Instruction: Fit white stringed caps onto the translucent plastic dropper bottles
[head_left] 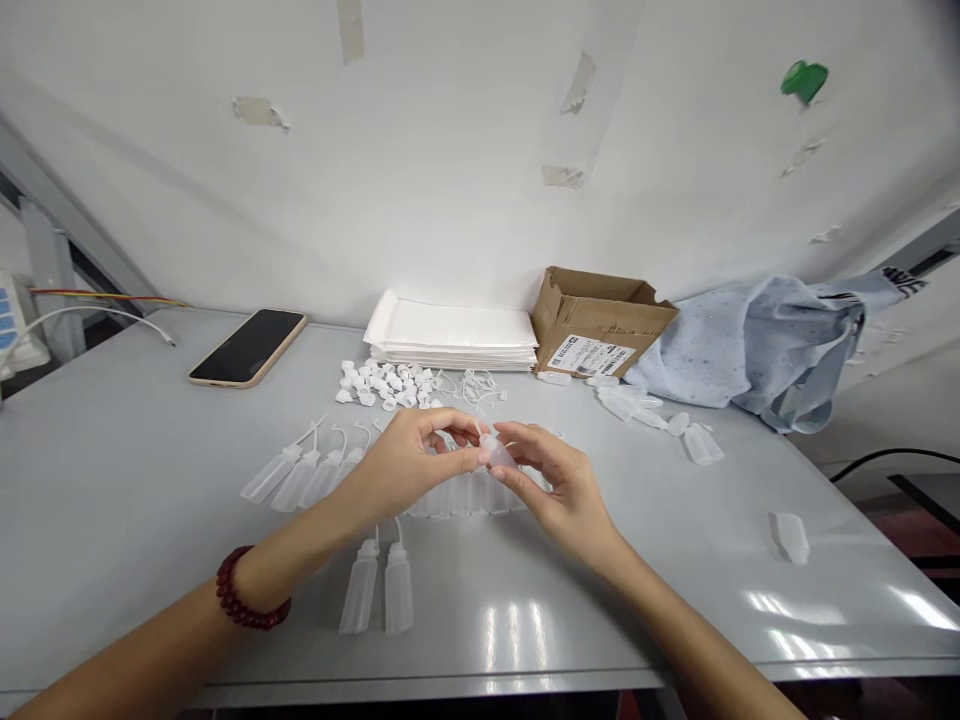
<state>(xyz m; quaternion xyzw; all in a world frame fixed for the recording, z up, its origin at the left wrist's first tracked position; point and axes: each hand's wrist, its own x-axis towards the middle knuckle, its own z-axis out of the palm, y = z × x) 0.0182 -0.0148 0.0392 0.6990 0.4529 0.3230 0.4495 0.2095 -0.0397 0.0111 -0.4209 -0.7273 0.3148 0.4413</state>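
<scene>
My left hand [409, 455] and my right hand [559, 480] meet above the middle of the grey table [112, 480]. Both pinch one small translucent plastic bottle [496, 450] between their fingertips. A dark red bead bracelet [244, 600] circles my left wrist. Under my hands lies a row of several assembled needle-tip bottles [300, 475]. Two more bottles [379, 590] lie side by side near my left forearm. Behind my hands sits a heap of small white caps [382, 385] and thin white tips [476, 385].
A phone [247, 345] lies face up at the back left, with cables beyond it. A stack of white padded sheets [450, 335] and an open cardboard box [596, 320] stand against the wall. Loose empty bottles [645, 410] and a blue-grey cloth bag [780, 345] lie right.
</scene>
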